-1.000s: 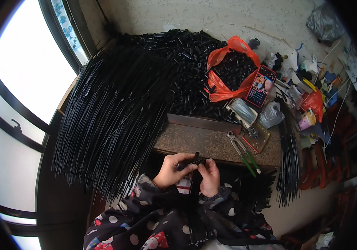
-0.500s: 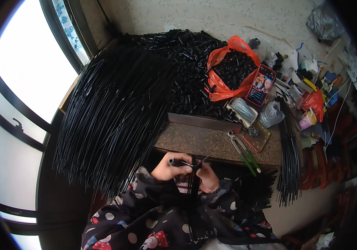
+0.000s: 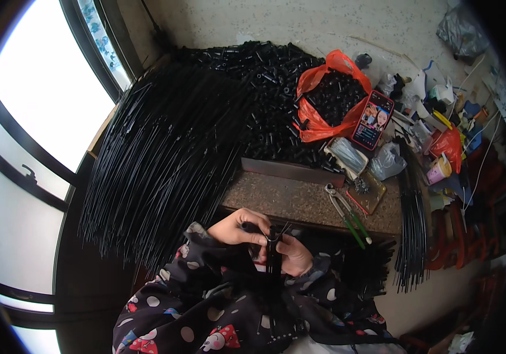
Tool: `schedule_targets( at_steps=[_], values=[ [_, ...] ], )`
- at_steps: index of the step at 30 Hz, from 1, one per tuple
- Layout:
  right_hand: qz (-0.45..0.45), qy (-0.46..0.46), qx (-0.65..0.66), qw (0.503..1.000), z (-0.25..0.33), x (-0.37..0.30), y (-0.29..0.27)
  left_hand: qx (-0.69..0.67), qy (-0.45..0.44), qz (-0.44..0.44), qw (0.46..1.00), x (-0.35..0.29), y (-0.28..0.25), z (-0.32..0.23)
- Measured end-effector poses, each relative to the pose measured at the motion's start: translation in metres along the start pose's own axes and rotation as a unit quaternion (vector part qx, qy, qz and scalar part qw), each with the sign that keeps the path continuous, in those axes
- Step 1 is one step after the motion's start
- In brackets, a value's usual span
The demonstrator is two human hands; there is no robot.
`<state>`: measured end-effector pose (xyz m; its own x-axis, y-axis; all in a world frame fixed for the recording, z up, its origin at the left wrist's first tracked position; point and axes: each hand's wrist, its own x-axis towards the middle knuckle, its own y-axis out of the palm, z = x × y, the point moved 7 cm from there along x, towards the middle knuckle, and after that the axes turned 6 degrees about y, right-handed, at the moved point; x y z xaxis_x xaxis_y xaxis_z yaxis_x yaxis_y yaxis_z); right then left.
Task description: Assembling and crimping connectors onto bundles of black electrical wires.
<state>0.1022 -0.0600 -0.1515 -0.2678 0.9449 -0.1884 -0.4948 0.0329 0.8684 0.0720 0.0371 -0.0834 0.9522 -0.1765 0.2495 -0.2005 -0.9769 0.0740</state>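
In front of the bench edge, my two hands meet over black parts. My left hand is closed round a short black tube piece, with its thumb reaching toward the upright black rods beside it. My right hand pinches those rods near their top. A thin wire sticks up from between the fingers. How the tube piece and rods are joined is hidden by my fingers. Nearest on the bench, right of my hands, lie pincers with green handles.
Long thin black rods hang over the bench's left side. Behind them lies a heap of short black tubes. A red plastic bag holds more; a phone leans beside it. Wire pieces fill a tray. More rods hang at right.
Both hands remain together. The left hand and its tube piece have tilted, so the tube's open end no longer shows. The wire end sits slightly differently, and the view has shifted a little.
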Motion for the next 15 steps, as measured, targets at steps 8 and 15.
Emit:
schedule_targets(
  at_steps=[8, 15],
  values=[
    [-0.22, -0.259, -0.07, 0.938, 0.017, -0.013, 0.001, 0.109, -0.031, -0.147, 0.983, 0.036, 0.003, -0.011],
    [-0.212, -0.24, -0.059, 0.946, 0.016, -0.02, 0.005, 0.059, -0.062, -0.209, 0.974, 0.022, -0.007, -0.031]
  ],
)
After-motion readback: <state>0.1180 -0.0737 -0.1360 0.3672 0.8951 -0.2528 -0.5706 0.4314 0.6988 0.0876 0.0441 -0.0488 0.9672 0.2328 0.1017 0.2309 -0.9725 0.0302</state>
